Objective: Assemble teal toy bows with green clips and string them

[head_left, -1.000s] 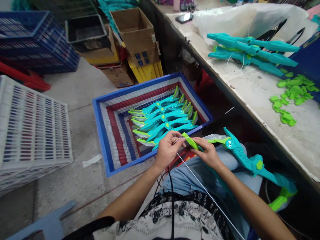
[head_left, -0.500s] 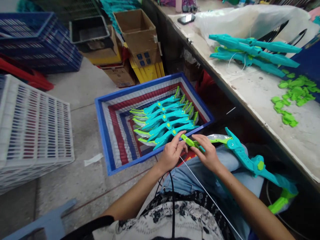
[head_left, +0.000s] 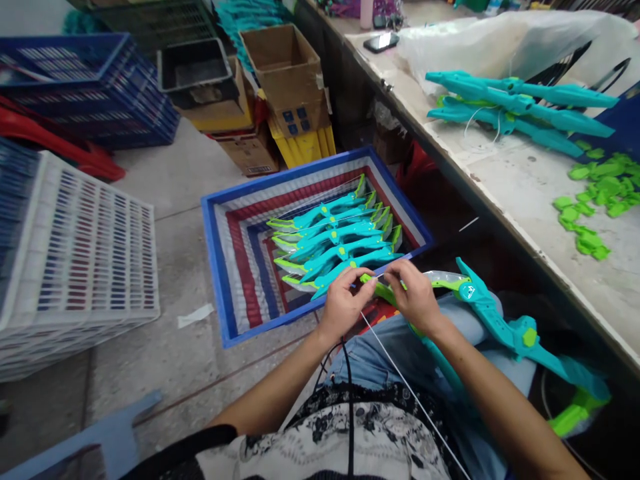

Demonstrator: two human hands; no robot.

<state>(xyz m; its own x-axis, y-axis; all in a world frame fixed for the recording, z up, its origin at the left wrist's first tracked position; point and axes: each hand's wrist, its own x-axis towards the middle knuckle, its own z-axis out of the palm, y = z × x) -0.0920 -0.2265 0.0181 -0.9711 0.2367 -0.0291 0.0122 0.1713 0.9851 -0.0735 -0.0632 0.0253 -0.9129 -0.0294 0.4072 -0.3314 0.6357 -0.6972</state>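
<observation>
A teal and lime-green toy bow (head_left: 481,303) lies across my lap, its limb tip pointing toward the crate. My left hand (head_left: 344,307) is closed around that green tip, thumb and fingers pinching it. Beside it, my right hand (head_left: 415,299) is closed over the limb, fingertips pinching a short white end of string near the tip. From below my left hand, the white bowstring (head_left: 400,370) runs down to the lower right. Fingers partly hide the tip and string end. Several similar toy bows (head_left: 345,235) lie side by side in the lined blue crate (head_left: 216,267).
On the workbench (head_left: 505,180) at right are stacked teal bow parts (head_left: 520,103), loose green pieces (head_left: 590,237) and a phone (head_left: 381,43). A white basket (head_left: 100,247) stands at left. Cardboard boxes (head_left: 285,73) and blue crates (head_left: 100,93) are at the back.
My right hand has shifted from lying along the green limb, fingers extended, to a pinch at the string end close to my left hand. The view has swung slightly left.
</observation>
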